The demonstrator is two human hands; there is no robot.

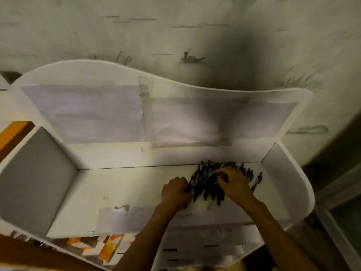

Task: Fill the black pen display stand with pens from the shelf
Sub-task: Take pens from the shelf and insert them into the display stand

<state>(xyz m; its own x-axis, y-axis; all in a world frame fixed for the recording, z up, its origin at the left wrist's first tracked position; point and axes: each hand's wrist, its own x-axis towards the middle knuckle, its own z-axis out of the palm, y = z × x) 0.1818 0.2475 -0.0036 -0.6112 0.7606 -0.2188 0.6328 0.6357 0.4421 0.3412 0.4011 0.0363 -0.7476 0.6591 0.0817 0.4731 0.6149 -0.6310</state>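
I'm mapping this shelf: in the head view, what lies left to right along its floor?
Grey left side panel → bare white shelf floor → left hand → pile of black pens → right hand → white right side wall.

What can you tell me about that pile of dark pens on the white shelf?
The pile of pens is a loose heap of many slim black pens, lying flat and crossing at jumbled angles. It sits on the white shelf, toward the back right corner, with one or two pens strayed to the right. The left hand presses against its left edge and the right hand rests on top, fingers curled into the heap. The picture is too blurred to show caps or print.
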